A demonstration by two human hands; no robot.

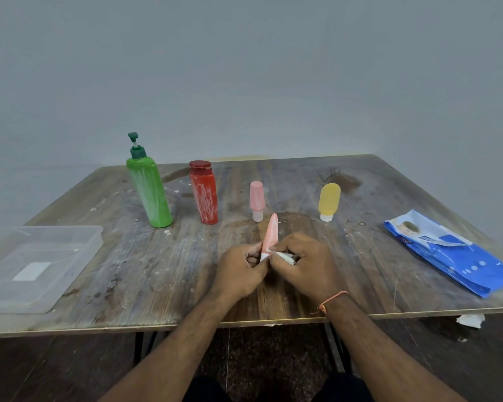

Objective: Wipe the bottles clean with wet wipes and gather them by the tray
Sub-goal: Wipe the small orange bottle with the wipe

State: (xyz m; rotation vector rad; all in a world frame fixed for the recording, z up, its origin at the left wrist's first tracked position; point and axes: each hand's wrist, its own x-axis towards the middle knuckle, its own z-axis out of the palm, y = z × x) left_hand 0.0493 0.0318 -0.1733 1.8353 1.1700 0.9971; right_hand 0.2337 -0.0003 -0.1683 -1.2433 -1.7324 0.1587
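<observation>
Scuffed wooden table [273,294]: left hand [238,271] pinches slim pink tube [270,233], right hand [305,265] grips wet wipe [285,256]; hard rubbing could slip it loose.

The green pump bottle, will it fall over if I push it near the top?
Probably yes. The green pump bottle is the tallest thing on the table and stands on a small base, so a high push would likely tip it. White smears streak its sides, so it may feel slippery. It looks like stiff plastic.
</observation>
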